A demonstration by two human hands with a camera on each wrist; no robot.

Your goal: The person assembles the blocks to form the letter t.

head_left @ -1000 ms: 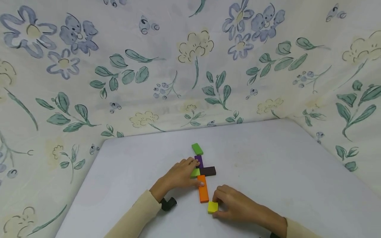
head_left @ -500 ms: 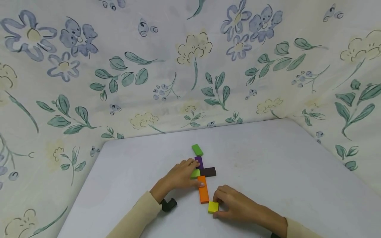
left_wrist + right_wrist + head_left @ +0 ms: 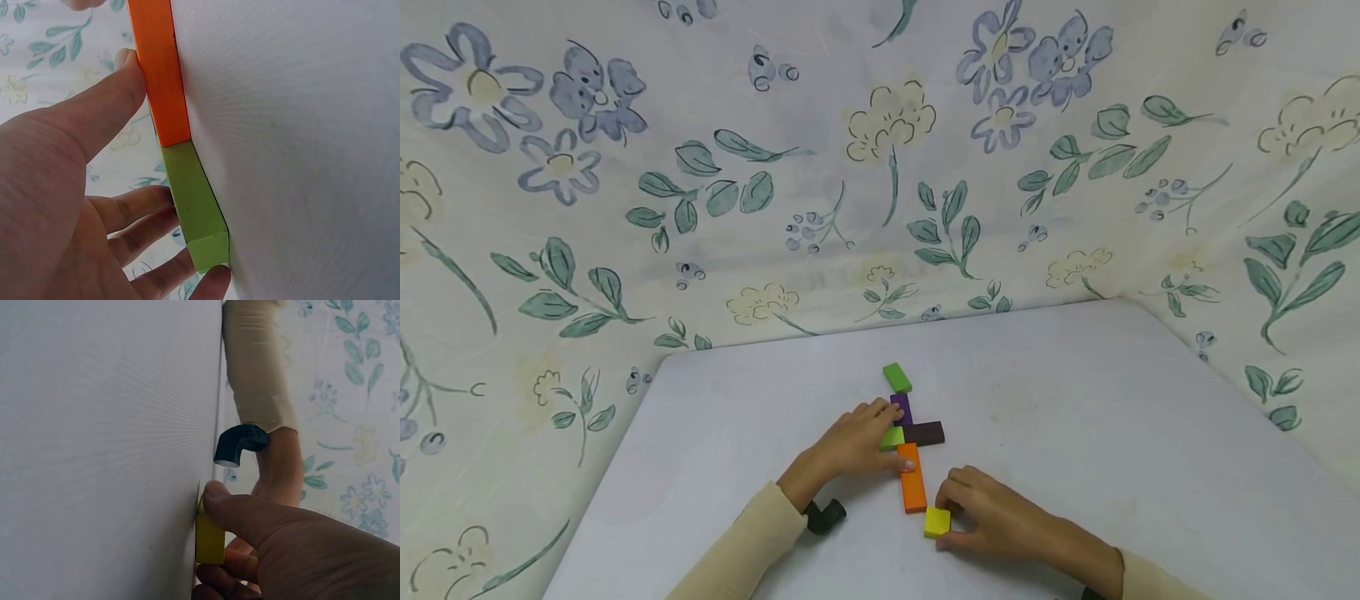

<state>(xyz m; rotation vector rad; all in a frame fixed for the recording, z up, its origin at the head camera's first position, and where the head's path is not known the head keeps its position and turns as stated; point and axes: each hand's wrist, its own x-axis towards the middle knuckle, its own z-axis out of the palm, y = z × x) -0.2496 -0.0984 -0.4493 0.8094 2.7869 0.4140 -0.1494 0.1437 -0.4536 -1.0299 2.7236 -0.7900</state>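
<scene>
Floral fabric [image 3: 820,267] rises behind a white table [image 3: 1045,392]. From the lower left, the left hand [image 3: 850,439] arches over the laid-out blocks, fingers spread without gripping: its thumb rests on the orange block [image 3: 913,489], a fingertip touches the purple block [image 3: 906,407], and its palm side lies over the light green block [image 3: 892,437]. Reaching from the lower right, the right hand [image 3: 1000,518] pinches the yellow block [image 3: 937,522] between thumb and fingers, on the table just beside the orange block's near end.
</scene>
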